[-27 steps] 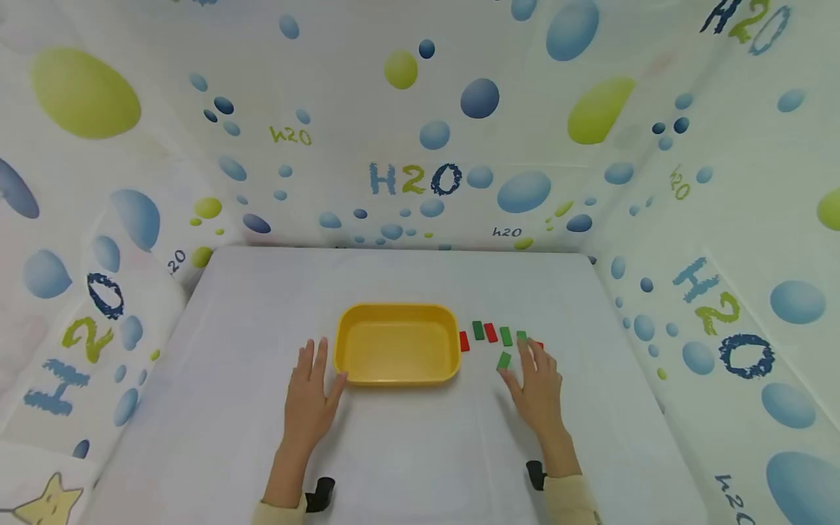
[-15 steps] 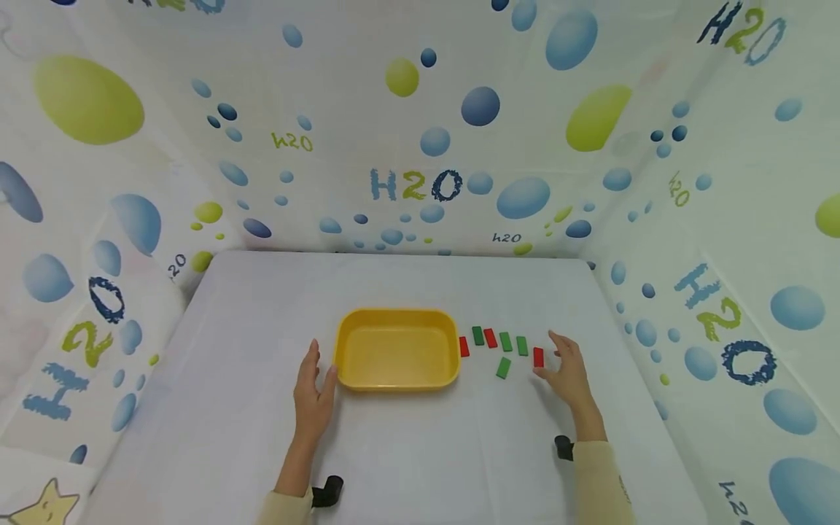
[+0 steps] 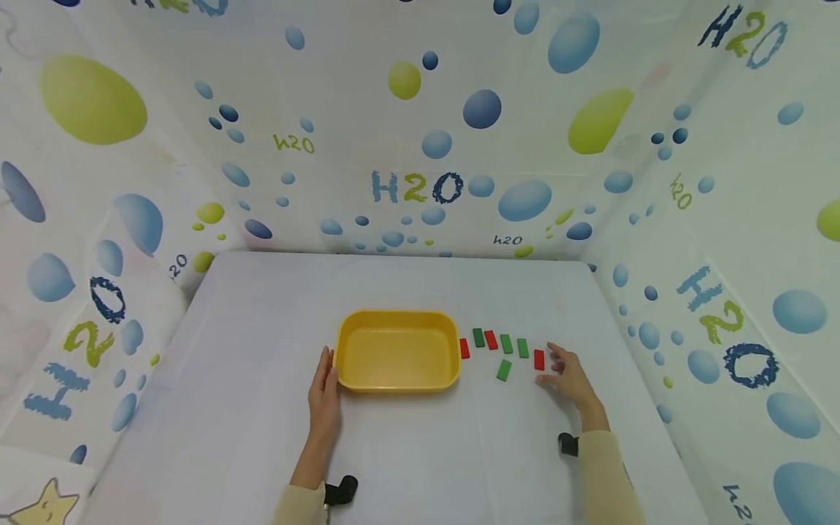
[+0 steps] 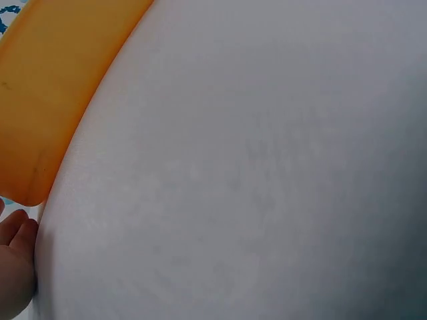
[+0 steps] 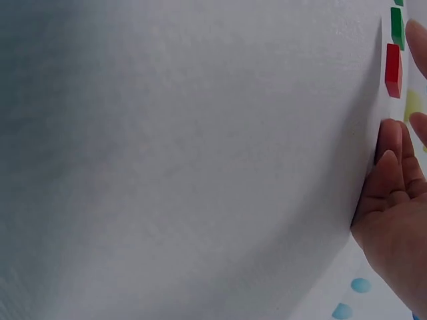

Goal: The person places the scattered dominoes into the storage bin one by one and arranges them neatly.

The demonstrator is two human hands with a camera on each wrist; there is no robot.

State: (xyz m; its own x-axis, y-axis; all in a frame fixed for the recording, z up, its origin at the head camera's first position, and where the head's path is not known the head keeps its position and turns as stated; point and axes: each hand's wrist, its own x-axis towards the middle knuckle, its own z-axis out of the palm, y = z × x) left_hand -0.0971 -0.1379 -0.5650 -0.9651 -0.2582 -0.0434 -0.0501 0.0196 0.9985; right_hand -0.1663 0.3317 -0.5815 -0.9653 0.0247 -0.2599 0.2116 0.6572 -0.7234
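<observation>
A yellow plastic tray (image 3: 399, 388) sits on the white table. Along its left end rests my left hand (image 3: 324, 401), fingers straight and together, fingertips right at the wall; the left wrist view shows the fingers beside the orange-looking tray (image 4: 63, 87). To the right, my right hand (image 3: 572, 379) stands on its edge, thumb and fingers spread apart, with nothing between them. Just left of its fingertips lies a red block (image 3: 539, 359). In the right wrist view, the red block (image 5: 393, 70) lies beyond the fingers, close to a green block (image 5: 397, 28).
From the tray's right end runs a loose row: a red block (image 3: 464, 348), a dark green block (image 3: 479, 337), another red block (image 3: 491, 340) and green blocks (image 3: 506, 344). One green block (image 3: 504, 370) lies nearer me. Patterned cloth walls (image 3: 420, 240) enclose the table (image 3: 420, 459).
My right hand has moved right, off the green blocks to the far side of the end red block. My left hand has shifted right against the tray and turned on edge. The blocks stay put.
</observation>
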